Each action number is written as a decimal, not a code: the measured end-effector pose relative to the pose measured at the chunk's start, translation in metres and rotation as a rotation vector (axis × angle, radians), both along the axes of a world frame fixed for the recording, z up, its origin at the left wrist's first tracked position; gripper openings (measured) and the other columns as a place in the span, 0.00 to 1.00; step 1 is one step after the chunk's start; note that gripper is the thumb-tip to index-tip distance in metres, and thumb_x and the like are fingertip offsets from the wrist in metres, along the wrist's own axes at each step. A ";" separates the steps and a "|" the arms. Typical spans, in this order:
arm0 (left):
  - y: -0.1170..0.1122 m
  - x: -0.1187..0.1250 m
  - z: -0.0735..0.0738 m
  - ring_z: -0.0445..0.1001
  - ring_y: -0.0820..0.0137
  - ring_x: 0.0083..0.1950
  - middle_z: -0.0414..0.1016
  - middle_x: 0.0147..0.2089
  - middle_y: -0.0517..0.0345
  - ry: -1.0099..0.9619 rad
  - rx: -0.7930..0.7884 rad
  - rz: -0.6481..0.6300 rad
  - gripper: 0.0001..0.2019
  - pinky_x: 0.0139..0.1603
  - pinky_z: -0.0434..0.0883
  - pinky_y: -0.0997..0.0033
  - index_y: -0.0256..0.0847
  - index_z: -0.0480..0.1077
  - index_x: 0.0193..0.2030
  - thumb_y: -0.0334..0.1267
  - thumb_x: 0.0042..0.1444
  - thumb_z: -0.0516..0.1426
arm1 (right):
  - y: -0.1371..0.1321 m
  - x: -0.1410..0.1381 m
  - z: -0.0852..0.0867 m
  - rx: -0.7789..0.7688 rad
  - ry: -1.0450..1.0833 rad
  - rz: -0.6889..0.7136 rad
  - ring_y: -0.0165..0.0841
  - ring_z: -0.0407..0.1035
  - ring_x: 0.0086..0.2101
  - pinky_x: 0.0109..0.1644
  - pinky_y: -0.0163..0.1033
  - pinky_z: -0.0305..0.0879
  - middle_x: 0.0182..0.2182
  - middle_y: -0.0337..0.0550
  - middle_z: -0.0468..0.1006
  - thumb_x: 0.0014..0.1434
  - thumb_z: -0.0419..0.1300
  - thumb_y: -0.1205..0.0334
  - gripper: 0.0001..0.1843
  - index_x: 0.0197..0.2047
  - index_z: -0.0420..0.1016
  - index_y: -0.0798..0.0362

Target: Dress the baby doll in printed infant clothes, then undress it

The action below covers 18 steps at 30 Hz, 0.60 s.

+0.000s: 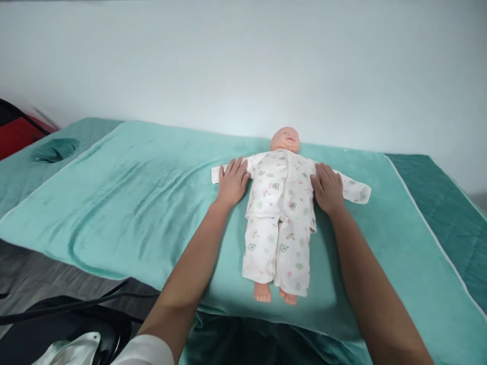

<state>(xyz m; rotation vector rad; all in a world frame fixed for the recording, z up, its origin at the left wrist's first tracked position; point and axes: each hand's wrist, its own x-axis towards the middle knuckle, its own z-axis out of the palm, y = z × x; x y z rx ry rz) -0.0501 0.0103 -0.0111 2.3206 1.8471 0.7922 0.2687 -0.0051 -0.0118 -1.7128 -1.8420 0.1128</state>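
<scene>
A baby doll (286, 138) lies on its back on a green sheet, its head toward the wall and its bare feet toward me. It wears a white printed long-sleeved top (279, 177) and matching trousers (261, 248). My left hand (233, 181) rests flat, fingers stretched out, over the sleeve on the left of the view. On the other side my right hand (327, 187) lies over the opposite sleeve near the top's side, its fingers extended too. Both sleeves spread outward, and their cuffs show beyond my hands.
The green sheet (152, 203) covers a padded bed with a darker quilted cover (452, 203) and a face hole (55, 150) at the left end. A white wall (243, 66) stands behind. At lower left are a black chair (87, 324), white cloth (72, 350) and cables.
</scene>
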 end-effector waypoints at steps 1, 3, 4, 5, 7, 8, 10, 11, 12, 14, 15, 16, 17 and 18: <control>-0.003 -0.010 -0.003 0.49 0.57 0.78 0.53 0.77 0.53 0.037 -0.025 0.034 0.27 0.76 0.45 0.39 0.46 0.55 0.74 0.48 0.70 0.42 | -0.006 0.013 -0.003 -0.028 -0.063 -0.043 0.47 0.49 0.70 0.72 0.65 0.42 0.71 0.52 0.58 0.71 0.42 0.43 0.33 0.71 0.60 0.51; -0.009 -0.029 -0.009 0.47 0.54 0.78 0.49 0.78 0.51 0.060 -0.083 0.106 0.30 0.75 0.46 0.37 0.43 0.51 0.75 0.49 0.70 0.43 | -0.021 0.041 -0.007 -0.095 -0.135 -0.118 0.49 0.49 0.70 0.71 0.64 0.46 0.71 0.56 0.56 0.70 0.44 0.43 0.35 0.72 0.56 0.55; -0.011 -0.037 -0.012 0.48 0.53 0.78 0.48 0.78 0.49 0.054 -0.113 0.139 0.31 0.75 0.46 0.37 0.41 0.49 0.76 0.50 0.69 0.43 | -0.029 0.054 -0.009 -0.130 -0.160 -0.155 0.49 0.50 0.70 0.71 0.63 0.47 0.71 0.58 0.56 0.70 0.45 0.44 0.36 0.72 0.56 0.57; -0.014 -0.045 -0.014 0.48 0.53 0.78 0.48 0.78 0.47 0.044 -0.141 0.167 0.32 0.75 0.47 0.38 0.39 0.48 0.76 0.50 0.69 0.44 | -0.037 0.066 -0.010 -0.161 -0.182 -0.194 0.50 0.51 0.69 0.71 0.63 0.47 0.71 0.59 0.57 0.70 0.45 0.44 0.36 0.72 0.56 0.58; -0.021 -0.058 -0.019 0.50 0.54 0.77 0.50 0.77 0.43 0.024 -0.171 0.198 0.33 0.76 0.46 0.42 0.35 0.48 0.76 0.49 0.69 0.44 | -0.053 0.082 -0.011 -0.201 -0.207 -0.260 0.51 0.53 0.69 0.71 0.63 0.48 0.70 0.61 0.58 0.70 0.46 0.46 0.35 0.72 0.56 0.59; -0.026 -0.063 -0.021 0.52 0.54 0.77 0.52 0.76 0.42 0.018 -0.169 0.207 0.32 0.76 0.46 0.45 0.33 0.49 0.75 0.48 0.69 0.44 | -0.061 0.085 -0.012 -0.207 -0.208 -0.290 0.51 0.52 0.69 0.71 0.63 0.48 0.70 0.62 0.58 0.70 0.47 0.47 0.35 0.72 0.56 0.60; -0.040 -0.068 -0.024 0.54 0.55 0.76 0.57 0.74 0.38 0.002 -0.127 0.224 0.31 0.76 0.47 0.48 0.30 0.54 0.73 0.47 0.69 0.45 | -0.079 0.082 -0.012 -0.172 -0.183 -0.326 0.52 0.51 0.69 0.71 0.65 0.47 0.70 0.64 0.58 0.70 0.48 0.48 0.34 0.71 0.57 0.62; -0.050 -0.069 -0.024 0.55 0.55 0.75 0.58 0.73 0.37 -0.014 -0.093 0.225 0.30 0.76 0.49 0.50 0.29 0.56 0.71 0.46 0.68 0.45 | -0.088 0.076 -0.012 -0.129 -0.152 -0.315 0.52 0.50 0.69 0.71 0.65 0.47 0.69 0.65 0.57 0.69 0.49 0.49 0.34 0.70 0.58 0.63; -0.061 -0.067 -0.024 0.57 0.55 0.74 0.60 0.72 0.37 -0.037 -0.059 0.217 0.29 0.75 0.52 0.51 0.29 0.59 0.70 0.46 0.68 0.46 | -0.098 0.067 -0.011 -0.073 -0.105 -0.282 0.52 0.51 0.69 0.71 0.64 0.48 0.69 0.66 0.58 0.69 0.50 0.49 0.34 0.70 0.59 0.62; -0.089 -0.059 -0.022 0.61 0.57 0.72 0.65 0.69 0.39 -0.111 -0.016 0.167 0.26 0.73 0.58 0.54 0.32 0.62 0.67 0.46 0.69 0.46 | -0.121 0.041 -0.010 0.043 0.033 -0.135 0.49 0.54 0.68 0.70 0.61 0.52 0.68 0.64 0.61 0.68 0.53 0.48 0.33 0.68 0.62 0.60; -0.104 -0.052 -0.021 0.65 0.59 0.69 0.68 0.68 0.41 -0.155 -0.021 0.129 0.25 0.71 0.61 0.54 0.34 0.64 0.66 0.46 0.69 0.46 | -0.134 0.026 -0.009 0.083 0.119 -0.050 0.48 0.56 0.68 0.70 0.60 0.54 0.67 0.61 0.62 0.68 0.54 0.48 0.32 0.68 0.63 0.57; -0.119 -0.044 -0.020 0.67 0.60 0.68 0.70 0.66 0.43 -0.197 -0.037 0.086 0.24 0.70 0.63 0.54 0.36 0.64 0.66 0.46 0.69 0.46 | -0.149 0.010 -0.008 0.091 0.187 0.033 0.47 0.58 0.67 0.70 0.61 0.55 0.67 0.58 0.63 0.68 0.55 0.48 0.31 0.68 0.62 0.54; -0.135 -0.035 -0.019 0.68 0.61 0.67 0.70 0.66 0.45 -0.237 -0.046 0.038 0.23 0.70 0.64 0.54 0.39 0.64 0.66 0.45 0.70 0.46 | -0.163 -0.004 -0.008 0.090 0.233 0.104 0.46 0.58 0.67 0.70 0.61 0.56 0.68 0.55 0.63 0.68 0.55 0.49 0.30 0.69 0.61 0.51; -0.150 -0.026 -0.018 0.66 0.62 0.69 0.68 0.68 0.47 -0.257 -0.048 -0.042 0.23 0.71 0.63 0.54 0.41 0.62 0.68 0.44 0.70 0.46 | -0.179 -0.018 -0.007 0.068 0.261 0.189 0.46 0.57 0.68 0.70 0.62 0.56 0.69 0.54 0.61 0.68 0.56 0.51 0.30 0.70 0.60 0.49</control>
